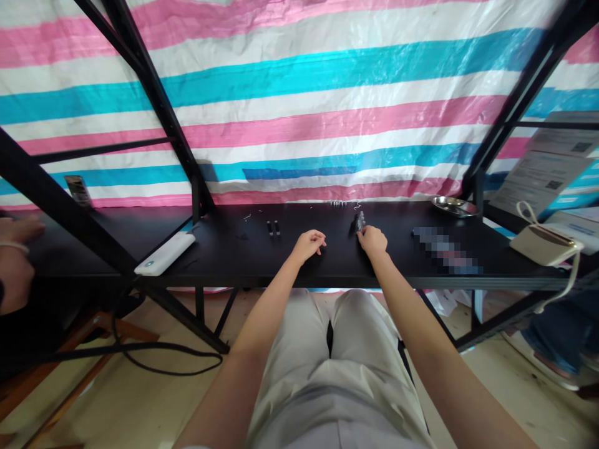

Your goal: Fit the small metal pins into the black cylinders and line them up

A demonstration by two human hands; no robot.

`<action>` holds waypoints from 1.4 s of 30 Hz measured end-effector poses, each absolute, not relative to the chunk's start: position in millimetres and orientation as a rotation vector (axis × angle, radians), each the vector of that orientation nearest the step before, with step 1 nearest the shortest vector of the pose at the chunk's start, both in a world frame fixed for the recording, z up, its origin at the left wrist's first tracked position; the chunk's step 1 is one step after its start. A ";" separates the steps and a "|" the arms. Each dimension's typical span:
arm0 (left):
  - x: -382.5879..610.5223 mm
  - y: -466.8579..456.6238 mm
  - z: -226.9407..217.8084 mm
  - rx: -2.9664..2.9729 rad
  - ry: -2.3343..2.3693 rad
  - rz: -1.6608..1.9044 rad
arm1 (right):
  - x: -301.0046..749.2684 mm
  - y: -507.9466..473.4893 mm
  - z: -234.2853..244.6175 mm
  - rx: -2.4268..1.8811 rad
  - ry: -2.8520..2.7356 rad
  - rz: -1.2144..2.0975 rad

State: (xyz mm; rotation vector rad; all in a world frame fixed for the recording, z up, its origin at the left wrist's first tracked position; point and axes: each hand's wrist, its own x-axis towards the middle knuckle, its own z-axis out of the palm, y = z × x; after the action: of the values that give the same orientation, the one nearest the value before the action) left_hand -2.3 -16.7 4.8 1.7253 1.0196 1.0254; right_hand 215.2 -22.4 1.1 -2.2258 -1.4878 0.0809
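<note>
Your right hand [373, 241] is at the small grey piece [360, 219], left of the metal dish [449, 209]; whether it grips, I can't tell. Your left hand [309, 245], farther left of the dish, looks relaxed and empty. Pinch lightly, steadying the piece against the table [234, 259].

On a black worktop [243, 263], a white oblong device [165, 254] is set at left, two short black pieces [277, 228] left of centre, white bits [339, 204] along the back, a metal dish [469, 212] back right, a pixelated item [444, 251] front right.
</note>
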 end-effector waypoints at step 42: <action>-21.8 1.5 12.7 0.823 1.176 1.760 | 203.3 -44.8 8.6 -1.707 -1.331 -0.277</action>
State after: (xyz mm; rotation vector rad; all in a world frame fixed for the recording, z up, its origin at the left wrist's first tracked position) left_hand -21.8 1.5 12.7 0.8229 1.1765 1.7600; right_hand 203.3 -44.8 8.6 -1.7072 -1.3306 -0.2770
